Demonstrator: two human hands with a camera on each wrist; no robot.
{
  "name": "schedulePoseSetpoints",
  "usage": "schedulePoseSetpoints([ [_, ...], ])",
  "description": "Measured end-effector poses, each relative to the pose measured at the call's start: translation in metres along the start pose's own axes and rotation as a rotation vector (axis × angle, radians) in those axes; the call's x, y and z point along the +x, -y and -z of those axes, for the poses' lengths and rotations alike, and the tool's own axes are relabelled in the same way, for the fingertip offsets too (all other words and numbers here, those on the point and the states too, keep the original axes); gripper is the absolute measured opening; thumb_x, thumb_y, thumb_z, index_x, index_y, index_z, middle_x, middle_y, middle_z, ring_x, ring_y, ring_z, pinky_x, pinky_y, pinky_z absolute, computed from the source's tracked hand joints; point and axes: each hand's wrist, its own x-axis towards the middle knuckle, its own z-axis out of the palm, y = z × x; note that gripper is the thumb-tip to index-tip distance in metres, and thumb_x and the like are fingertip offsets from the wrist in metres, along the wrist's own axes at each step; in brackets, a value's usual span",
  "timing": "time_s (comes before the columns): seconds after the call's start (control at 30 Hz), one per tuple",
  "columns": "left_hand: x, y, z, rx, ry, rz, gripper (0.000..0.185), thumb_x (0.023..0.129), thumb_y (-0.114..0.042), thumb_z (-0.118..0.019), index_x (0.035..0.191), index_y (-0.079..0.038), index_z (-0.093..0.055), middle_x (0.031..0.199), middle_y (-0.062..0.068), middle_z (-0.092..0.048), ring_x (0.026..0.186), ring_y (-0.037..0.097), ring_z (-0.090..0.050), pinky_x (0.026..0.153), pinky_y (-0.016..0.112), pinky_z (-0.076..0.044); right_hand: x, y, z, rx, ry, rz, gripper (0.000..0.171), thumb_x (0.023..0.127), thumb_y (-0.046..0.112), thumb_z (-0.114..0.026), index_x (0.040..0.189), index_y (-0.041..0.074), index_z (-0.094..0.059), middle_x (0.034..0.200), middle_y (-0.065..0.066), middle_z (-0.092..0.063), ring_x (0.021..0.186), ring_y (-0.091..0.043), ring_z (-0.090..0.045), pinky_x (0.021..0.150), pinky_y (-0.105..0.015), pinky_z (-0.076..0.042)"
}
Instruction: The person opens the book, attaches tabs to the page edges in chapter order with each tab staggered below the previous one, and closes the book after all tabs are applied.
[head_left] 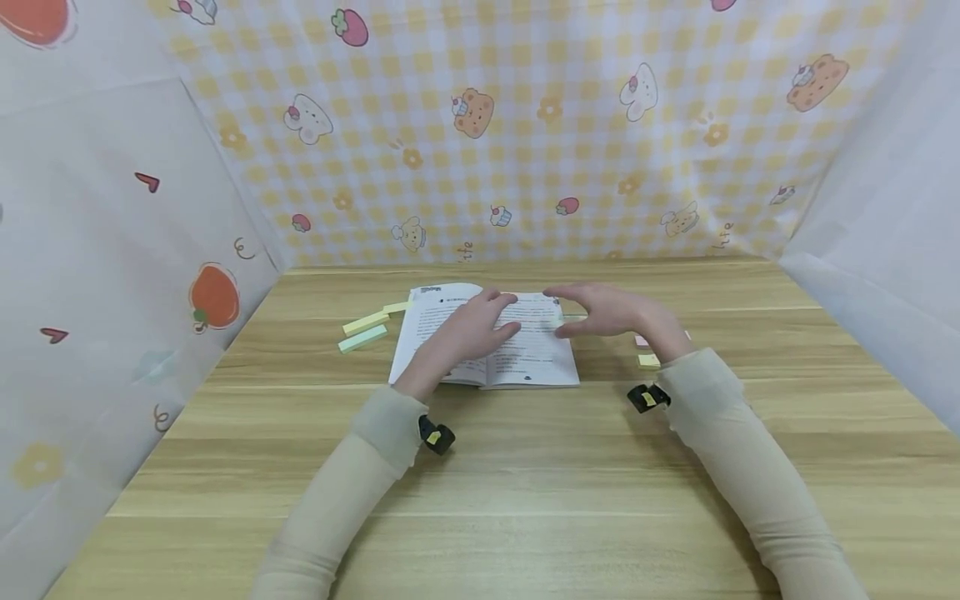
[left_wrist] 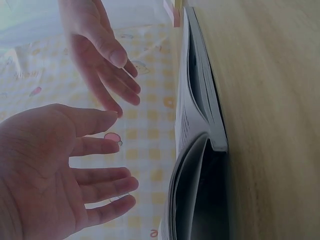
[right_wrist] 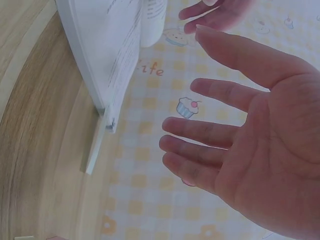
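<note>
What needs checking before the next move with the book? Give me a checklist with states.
1. Book lies open on the table: ok.
2. Left hand over the left page, fingers straight, holding nothing: ok.
3. Right hand above the right page, fingers relaxed, holding nothing: ok.
4. Left hand actually pressing the page: cannot tell; the left wrist view shows a gap.
5. Sticky note strips left of the book, apart from it: ok.
6. Small notes by the right wrist within reach: ok.
</note>
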Motion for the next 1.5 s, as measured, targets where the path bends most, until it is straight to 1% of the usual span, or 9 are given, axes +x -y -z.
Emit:
schedulePoseSetpoints([
  [0.17,-0.004,0.004,0.002,-0.007,-0.008,0.002,0.054,0.104,-0.033,-0.057,0.15,-0.007,-0.047,0.146,0.014,-0.048,0.13,0.03,-0.051,0.108,0.044,-0.043,-0.001,0.003,0.001,-0.008,-0.009,0.004,0.074,0.097,0.034,-0.067,0.156,0.004,-0.034,0.16,-0.018,-0.034,0.147,-0.041,-0.028,0.117,-0.059,-0.024],
  [0.4,-0.011,0.008,0.002,-0.007,0.008,0.02,0.056,0.104,-0.036,-0.056,0.151,-0.008,-0.046,0.149,0.016,-0.045,0.131,0.03,-0.05,0.109,0.045,-0.042,-0.002,0.011,0.0,-0.029,-0.027,0.021,0.071,0.098,0.037,-0.066,0.156,0.007,-0.037,0.158,-0.017,-0.037,0.146,-0.04,-0.032,0.116,-0.059,-0.027],
  [0.63,-0.017,0.016,0.003,-0.018,0.0,0.029,0.055,0.104,-0.036,-0.056,0.15,-0.008,-0.047,0.151,0.017,-0.044,0.134,0.032,-0.048,0.11,0.046,-0.041,-0.003,0.019,0.0,-0.027,-0.025,0.031,0.071,0.097,0.035,-0.067,0.155,0.007,-0.038,0.157,-0.018,-0.038,0.145,-0.04,-0.033,0.115,-0.058,-0.029],
  [0.8,-0.022,0.018,0.005,-0.005,-0.002,0.029,0.055,0.103,-0.036,-0.057,0.15,-0.008,-0.048,0.149,0.017,-0.045,0.134,0.032,-0.047,0.11,0.046,-0.041,-0.006,0.021,-0.001,-0.042,-0.01,0.017,0.071,0.097,0.037,-0.067,0.156,0.009,-0.038,0.158,-0.018,-0.037,0.145,-0.039,-0.033,0.115,-0.058,-0.028],
  [1.03,-0.029,0.019,0.007,0.009,-0.006,0.018,0.055,0.104,-0.034,-0.057,0.149,-0.005,-0.048,0.149,0.019,-0.046,0.135,0.033,-0.047,0.112,0.046,-0.039,-0.01,0.019,-0.006,-0.07,-0.017,0.051,0.07,0.095,0.034,-0.07,0.153,0.007,-0.043,0.153,-0.021,-0.043,0.14,-0.04,-0.04,0.113,-0.057,-0.033],
  [1.3,-0.037,0.027,0.008,0.024,-0.011,0.017,0.054,0.104,-0.033,-0.056,0.148,-0.004,-0.048,0.149,0.021,-0.045,0.135,0.035,-0.046,0.111,0.048,-0.039,-0.015,0.019,-0.012,-0.083,0.019,0.055,0.072,0.095,0.037,-0.07,0.153,0.007,-0.042,0.155,-0.02,-0.04,0.143,-0.041,-0.035,0.115,-0.058,-0.03],
  [1.5,-0.045,0.031,0.01,0.018,-0.011,0.023,0.053,0.104,-0.032,-0.056,0.148,-0.004,-0.048,0.144,0.021,-0.049,0.129,0.037,-0.051,0.107,0.05,-0.043,-0.015,0.02,-0.018,-0.081,0.044,0.056,0.073,0.093,0.034,-0.072,0.153,0.004,-0.043,0.155,-0.02,-0.042,0.143,-0.04,-0.037,0.115,-0.057,-0.03],
])
